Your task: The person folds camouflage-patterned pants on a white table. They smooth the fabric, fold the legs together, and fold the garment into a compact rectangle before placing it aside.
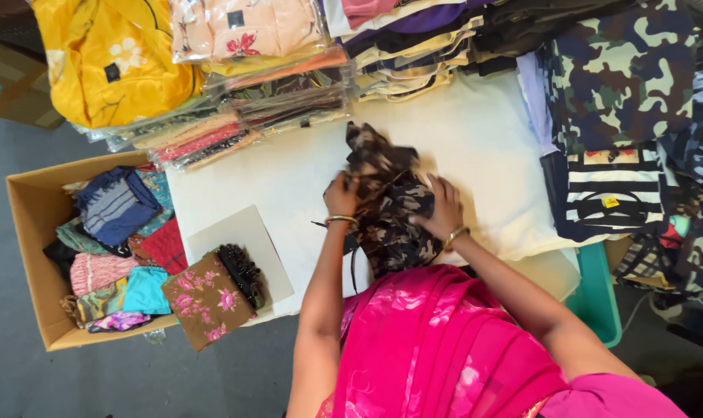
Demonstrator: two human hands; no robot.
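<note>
Pink draped cloth [436, 348] fills the bottom centre of the frame, worn by the person, both bare arms reaching up from it onto a white table [483, 139]. Left hand [341, 195], bangle at the wrist, sits left of centre, fingers closed on the edge of a dark camouflage garment [390, 205]. Right hand [443, 209], also bangled, lies flat and spread on the same garment's right side, pressing it down. Garment is crumpled at mid-frame on the table, between the two hands, part of it rising toward the upper centre. Lower left of the table: a pale board [239, 236] with a brown floral folded piece [206, 300] and a black beaded item [241, 272] on it. Far left, an open cardboard box [28, 232] on the floor, stuffed with folded fabrics of mixed colours. Upper left: yellow garment in clear wrap [111, 58] atop stacked packets. Upper centre: folded stacks [413, 46]. Right side: camouflage cloth [622, 73] and a black-and-white striped piece [610, 193], overlapping the table edge.
</note>
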